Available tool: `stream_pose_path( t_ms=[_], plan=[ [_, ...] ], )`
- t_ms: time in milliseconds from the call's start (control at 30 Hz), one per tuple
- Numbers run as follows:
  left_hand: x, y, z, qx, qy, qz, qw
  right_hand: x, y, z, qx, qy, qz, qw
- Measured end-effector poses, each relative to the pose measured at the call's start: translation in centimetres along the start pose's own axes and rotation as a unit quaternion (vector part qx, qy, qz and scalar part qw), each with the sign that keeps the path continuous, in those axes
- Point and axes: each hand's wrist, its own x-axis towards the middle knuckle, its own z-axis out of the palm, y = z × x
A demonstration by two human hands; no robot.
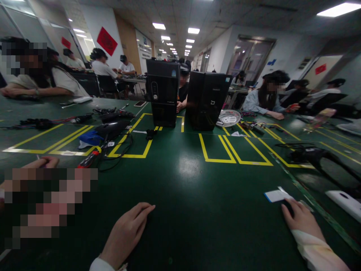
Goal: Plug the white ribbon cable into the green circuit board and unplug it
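My left hand (126, 231) lies flat on the dark green table mat (191, 195), fingers stretched forward and together, holding nothing. My right hand (300, 218) rests at the lower right with its fingers curved over a small dark object I cannot make out, just below a white card (275, 195). Both wrists show pale sleeves. Two black computer tower cases (163, 92) (207, 101) stand upright beyond the middle of the table, well out of reach of either hand.
Yellow tape rectangles (217, 150) mark the mat. Tools, cables and a blue cloth (90, 138) lie at left. A white fan grille (229, 117) sits beside the right tower. A white device (345, 201) lies at right. Another person's hand (42, 162) is at left; several people sit around.
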Motion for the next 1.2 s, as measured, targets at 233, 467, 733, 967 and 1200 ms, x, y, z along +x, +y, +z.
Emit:
stream_pose_path(
  t_ms=[233,467,733,967,1200],
  plan=[
    [-0.2,-0.1,0.1,-0.005,-0.002,-0.002,1.000,-3.8,-9.6,-1.0,0.073,0.064,-0.140,0.985],
    [0.1,0.2,-0.2,-0.009,0.006,0.004,1.000,-8.8,-23.0,-5.0,0.175,-0.011,-0.355,0.918],
    [0.3,0.4,-0.2,-0.006,0.012,0.008,1.000,-12.4,-31.6,-9.0,0.249,-0.175,-0.443,0.843],
    [0.7,0.4,-0.2,0.012,0.023,0.011,1.000,-12.1,-32.4,-9.9,0.269,-0.223,-0.441,0.827],
    [1.0,0.1,0.2,0.011,-0.009,-0.003,1.000,-12.3,-32.5,-9.6,0.295,-0.194,-0.447,0.822]
  ],
)
